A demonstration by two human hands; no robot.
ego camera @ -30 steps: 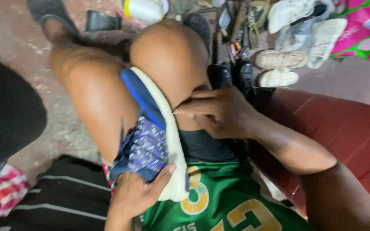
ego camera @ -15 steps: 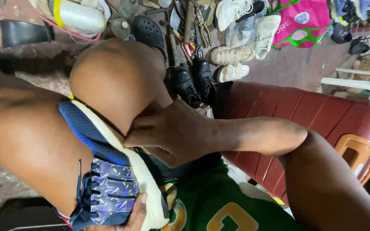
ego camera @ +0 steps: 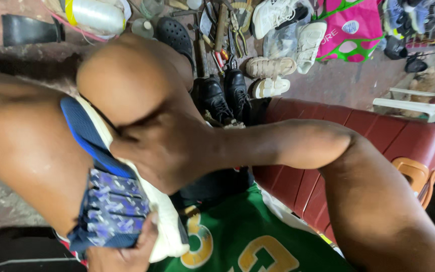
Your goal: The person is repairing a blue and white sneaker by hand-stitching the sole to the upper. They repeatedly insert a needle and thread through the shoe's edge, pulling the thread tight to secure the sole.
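A blue sneaker (ego camera: 109, 201) with a patterned purple upper and a thick white sole is wedged between my two bare knees, toe pointing away from me. My left hand (ego camera: 127, 249) grips its heel end from below, thumb against the white sole. My right hand (ego camera: 164, 151) presses on the sole's edge near the middle of the shoe, fingers closed against it; whether it pinches a small tool there is hidden. My right forearm crosses the view from the right.
A red plastic stool (ego camera: 378, 151) stands at my right. Ahead on the floor lie black dress shoes (ego camera: 225, 95), beige sandals (ego camera: 270, 75), white sneakers (ego camera: 288, 25), a black clog (ego camera: 174, 32), hand tools (ego camera: 222, 30), a thread spool (ego camera: 94, 15) and a pink bag (ego camera: 353, 30).
The view has tilted up and moved closer. My right hand has slid further along the sole toward the knees. The left hand keeps hold of the heel.
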